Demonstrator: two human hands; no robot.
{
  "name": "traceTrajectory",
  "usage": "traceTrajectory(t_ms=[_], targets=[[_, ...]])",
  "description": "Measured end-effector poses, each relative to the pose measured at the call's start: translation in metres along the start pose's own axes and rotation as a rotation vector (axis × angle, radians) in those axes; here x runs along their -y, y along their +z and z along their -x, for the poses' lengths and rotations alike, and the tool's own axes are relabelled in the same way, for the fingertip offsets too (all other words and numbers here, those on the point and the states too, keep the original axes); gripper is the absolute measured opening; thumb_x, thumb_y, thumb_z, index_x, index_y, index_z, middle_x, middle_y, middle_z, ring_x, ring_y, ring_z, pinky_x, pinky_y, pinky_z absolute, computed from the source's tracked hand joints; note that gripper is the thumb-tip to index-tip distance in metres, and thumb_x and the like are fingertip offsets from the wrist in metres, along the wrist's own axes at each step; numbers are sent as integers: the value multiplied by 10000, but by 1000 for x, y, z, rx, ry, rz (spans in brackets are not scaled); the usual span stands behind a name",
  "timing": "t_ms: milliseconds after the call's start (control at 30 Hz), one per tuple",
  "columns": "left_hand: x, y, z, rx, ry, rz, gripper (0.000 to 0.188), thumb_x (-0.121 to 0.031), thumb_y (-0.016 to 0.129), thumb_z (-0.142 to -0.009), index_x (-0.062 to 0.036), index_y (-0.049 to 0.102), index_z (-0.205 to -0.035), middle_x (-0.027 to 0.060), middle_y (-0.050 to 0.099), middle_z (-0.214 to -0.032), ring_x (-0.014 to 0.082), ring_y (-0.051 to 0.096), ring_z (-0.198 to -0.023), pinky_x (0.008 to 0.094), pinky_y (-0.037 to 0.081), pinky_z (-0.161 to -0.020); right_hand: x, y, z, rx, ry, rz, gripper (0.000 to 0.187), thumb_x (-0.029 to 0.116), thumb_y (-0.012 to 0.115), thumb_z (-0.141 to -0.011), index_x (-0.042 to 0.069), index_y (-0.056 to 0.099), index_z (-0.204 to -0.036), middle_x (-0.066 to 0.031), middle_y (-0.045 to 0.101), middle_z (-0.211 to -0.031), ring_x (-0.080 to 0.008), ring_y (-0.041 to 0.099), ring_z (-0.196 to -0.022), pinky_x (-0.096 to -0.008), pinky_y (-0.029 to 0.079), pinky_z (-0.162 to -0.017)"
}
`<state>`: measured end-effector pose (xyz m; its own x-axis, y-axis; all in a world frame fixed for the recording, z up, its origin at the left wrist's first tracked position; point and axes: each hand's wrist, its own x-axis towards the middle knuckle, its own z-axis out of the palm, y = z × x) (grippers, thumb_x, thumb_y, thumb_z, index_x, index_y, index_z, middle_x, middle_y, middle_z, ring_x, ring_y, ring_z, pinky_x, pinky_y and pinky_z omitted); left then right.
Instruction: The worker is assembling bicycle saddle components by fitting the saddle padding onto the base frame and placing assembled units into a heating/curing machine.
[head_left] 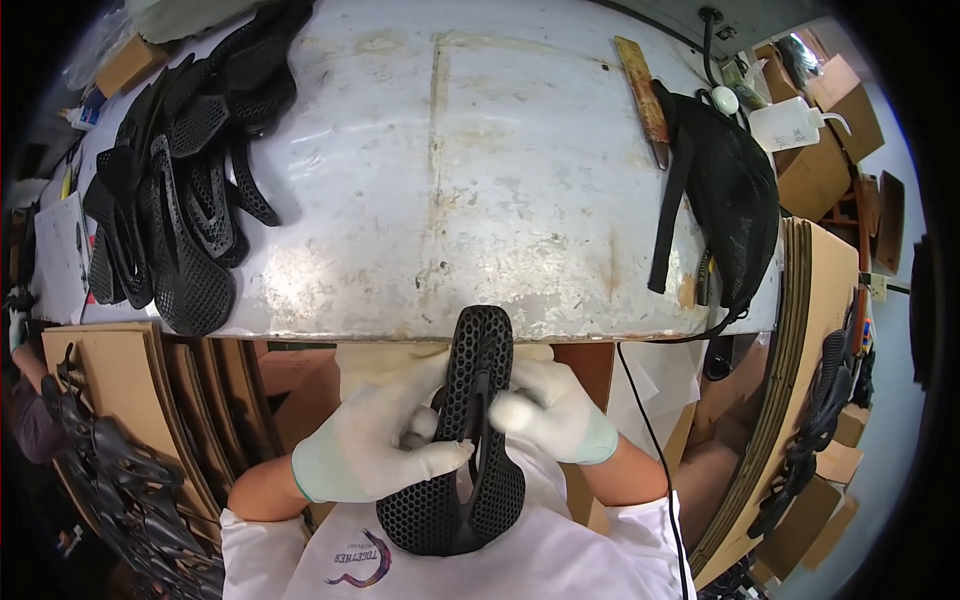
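Note:
A black bicycle saddle [428,515] with a honeycomb lattice surface and a long central slot is held against my white shirt, its narrow nose up at the table's front edge. My left hand [385,440], in a white glove with a mint cuff, grips the saddle's left side, its thumb lying across the slot. On the other side, my gloved right hand [548,408] has its fingers curled in at the saddle's right edge beside the slot. Its fingertips are partly hidden, and whether they pinch anything small cannot be made out.
Several black lattice saddles [195,285] lie piled at the table's left. A black bag [735,190], a rusty flat strip [642,90] and a white squeeze bottle [790,125] are at the right. Cardboard sheets [105,375] stand below on both sides. A dark cable [650,430] hangs right of me.

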<state>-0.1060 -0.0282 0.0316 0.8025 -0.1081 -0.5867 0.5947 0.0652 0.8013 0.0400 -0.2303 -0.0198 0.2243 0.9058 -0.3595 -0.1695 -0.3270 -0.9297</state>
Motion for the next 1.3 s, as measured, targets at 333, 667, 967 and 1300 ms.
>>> traceTrajectory(t_ms=[333, 667, 967, 1300], targets=[[9, -4, 3, -54, 78, 55, 896, -177, 792, -894, -20, 315, -1637, 41, 704, -859, 81, 651, -725, 249, 519, -686, 1, 9, 8, 164, 70, -119, 882, 288, 867, -871, -44, 383, -1530, -119, 699, -1199, -174, 681, -1055, -331, 552, -944], [17, 6, -3, -262, 265, 394, 455, -68, 676, -936, 59, 583, -1363, 66, 760, -885, 134, 732, -818, 276, 569, -750, 28, 5, -3, 122, 20, 71, 751, 281, 834, -903, -24, 472, -1486, -111, 706, -1110, -175, 702, -929, -340, 582, -819], [48, -13, -12, -89, 823, -767, 359, -341, 790, -889, -96, 774, -1151, 24, 640, -662, 210, 621, -537, 338, 458, -499, 26, -4, -5, -122, -763, 519, 545, 545, 840, -785, 40, 664, -885, -104, 586, -809, -276, 595, -670, -383, 457, -591], [52, -15, -20, -20, 1026, -659, 339, -279, 800, -886, -31, 771, -1115, 18, 565, -635, 186, 575, -511, 333, 426, -467, 21, 13, -9, -135, -847, 556, 646, 669, 801, -777, 106, 511, -645, -35, 408, -622, -242, 461, -526, -372, 340, -482]])
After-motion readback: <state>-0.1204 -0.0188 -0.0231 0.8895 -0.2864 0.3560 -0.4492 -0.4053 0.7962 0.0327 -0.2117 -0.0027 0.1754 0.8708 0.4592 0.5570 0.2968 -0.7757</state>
